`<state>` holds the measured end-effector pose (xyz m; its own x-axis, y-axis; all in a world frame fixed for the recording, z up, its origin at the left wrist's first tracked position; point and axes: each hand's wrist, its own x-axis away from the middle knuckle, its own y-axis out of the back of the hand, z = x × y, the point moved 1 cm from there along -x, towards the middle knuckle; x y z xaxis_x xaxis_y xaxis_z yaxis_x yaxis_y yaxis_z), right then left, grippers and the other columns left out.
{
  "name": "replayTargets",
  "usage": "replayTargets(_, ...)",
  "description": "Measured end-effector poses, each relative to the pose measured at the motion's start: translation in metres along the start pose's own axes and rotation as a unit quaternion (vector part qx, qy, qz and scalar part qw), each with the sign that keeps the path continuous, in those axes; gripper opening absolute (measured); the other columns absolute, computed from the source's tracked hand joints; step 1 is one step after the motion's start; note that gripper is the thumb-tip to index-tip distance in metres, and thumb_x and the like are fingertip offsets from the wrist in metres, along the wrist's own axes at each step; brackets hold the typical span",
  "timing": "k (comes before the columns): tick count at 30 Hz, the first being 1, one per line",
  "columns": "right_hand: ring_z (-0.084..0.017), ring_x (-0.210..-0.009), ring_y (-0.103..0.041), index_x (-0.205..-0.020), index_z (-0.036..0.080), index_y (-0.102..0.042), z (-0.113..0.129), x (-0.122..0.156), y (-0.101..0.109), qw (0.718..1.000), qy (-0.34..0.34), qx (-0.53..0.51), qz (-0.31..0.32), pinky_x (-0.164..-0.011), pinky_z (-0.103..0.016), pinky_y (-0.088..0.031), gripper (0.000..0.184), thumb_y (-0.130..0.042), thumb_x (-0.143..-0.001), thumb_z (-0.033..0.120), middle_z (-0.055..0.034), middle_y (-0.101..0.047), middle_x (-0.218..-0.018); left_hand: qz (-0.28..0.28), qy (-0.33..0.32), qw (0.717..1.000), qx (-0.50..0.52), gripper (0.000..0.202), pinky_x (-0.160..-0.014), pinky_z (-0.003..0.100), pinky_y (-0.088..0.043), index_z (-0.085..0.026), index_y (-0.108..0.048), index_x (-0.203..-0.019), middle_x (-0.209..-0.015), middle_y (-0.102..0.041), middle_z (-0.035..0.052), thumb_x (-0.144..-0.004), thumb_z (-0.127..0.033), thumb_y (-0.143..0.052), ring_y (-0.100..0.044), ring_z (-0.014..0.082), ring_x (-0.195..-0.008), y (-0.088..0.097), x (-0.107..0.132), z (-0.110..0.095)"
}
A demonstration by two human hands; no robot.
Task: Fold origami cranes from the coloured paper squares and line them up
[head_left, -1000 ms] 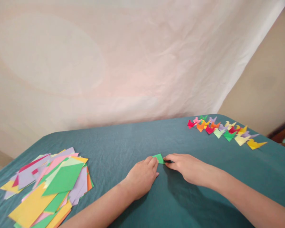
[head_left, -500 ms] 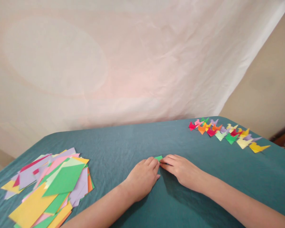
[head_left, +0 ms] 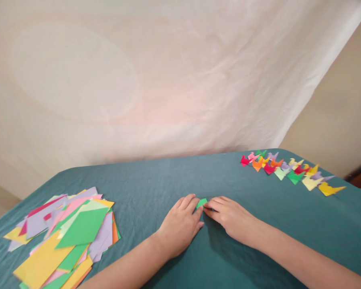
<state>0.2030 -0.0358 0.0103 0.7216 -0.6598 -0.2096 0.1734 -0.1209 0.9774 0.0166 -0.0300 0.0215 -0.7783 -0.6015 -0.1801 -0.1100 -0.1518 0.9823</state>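
A small piece of folded green paper [head_left: 201, 202] lies on the cloth between my hands, its lower part covered by fingers. My left hand [head_left: 182, 224] rests on the table with its fingertips at the paper's left edge, the fingers close together and pressing it. From the other side, my right hand [head_left: 225, 212] pinches the paper's right edge with thumb and fingers. How the paper is folded underneath is hidden.
Loose coloured paper sheets [head_left: 78, 228] lie in a spread heap on the left of the green-blue tablecloth [head_left: 144, 180]. Several small folded paper birds [head_left: 295, 176] stand in rows at the far right. A pale hanging sheet [head_left: 174, 80] rises behind the table.
My left fingers have drawn back slightly to the left, so more of the green paper shows. My right hand keeps its pinch. The whole view has shifted a little.
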Motion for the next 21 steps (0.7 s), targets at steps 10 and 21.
replayTargets(10,-0.021,-0.098,-0.053,-0.107,0.017,-0.06,0.0004,-0.0024,0.003,0.999,-0.01,0.027,0.028,-0.081,-0.035,-0.045,0.024,-0.045,-0.088,0.013,-0.0082,-0.061,-0.102,0.007,0.018,1.0,-0.018,0.038,-0.103,0.04,-0.028,-0.018,-0.049,-0.12,-0.124,-0.048,0.0097,-0.088,-0.038,-0.047,-0.034,0.0261,-0.124,0.0046,0.003,-0.0072)
replayTargets(21,-0.021,-0.099,-0.053,-0.105,0.018,-0.062,-0.0027,-0.0011,0.0002,1.0,-0.008,-0.005,0.014,-0.081,-0.035,-0.045,0.026,-0.041,-0.09,0.014,-0.0091,-0.062,-0.102,0.014,0.029,0.998,-0.046,0.034,-0.102,0.043,-0.028,-0.017,-0.054,-0.115,-0.119,-0.053,0.0108,-0.087,-0.035,-0.048,-0.035,0.0275,-0.124,0.0071,0.0022,-0.0058)
